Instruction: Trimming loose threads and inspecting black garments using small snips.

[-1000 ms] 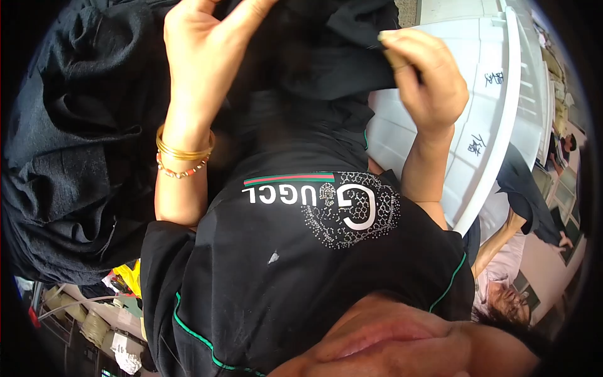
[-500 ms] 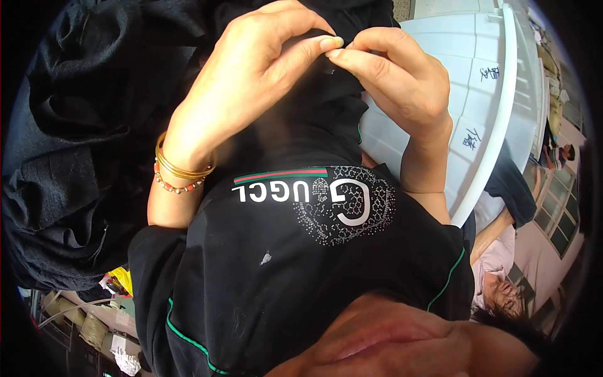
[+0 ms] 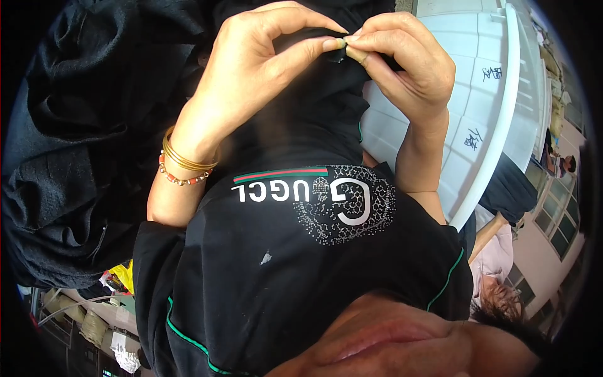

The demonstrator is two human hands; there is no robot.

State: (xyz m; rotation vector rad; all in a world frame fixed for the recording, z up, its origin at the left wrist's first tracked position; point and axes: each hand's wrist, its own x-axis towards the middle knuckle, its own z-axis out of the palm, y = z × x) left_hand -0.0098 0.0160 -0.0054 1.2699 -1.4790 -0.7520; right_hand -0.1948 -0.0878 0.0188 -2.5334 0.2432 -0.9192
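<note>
Both hands were up at the top of the frame, working the same bit of black soft fabric [image 3: 314,119]. The left hand [image 3: 257,69] was curled narrow, thumb and forefinger pinched shut on a small fold of that cloth. The right hand [image 3: 408,69] was doing the same from the other side, fingertips [image 3: 352,47] pressed right against the left ones, so the pinched spot sat between the two hands. Whether anything tiny was held in that pinch, can't tell, too small.

Just below the fabric was the person's own black T-shirt with green trim and a sparkly round print [image 3: 301,264]. On the left wrist, just left of the fabric, sat two gold bangles [image 3: 185,157] and a red-and-gold bead bracelet [image 3: 182,179]. A heap of dark crumpled cloth [image 3: 81,157] lay further left, and a white tiled tabletop [image 3: 477,94] was right of the fabric.
</note>
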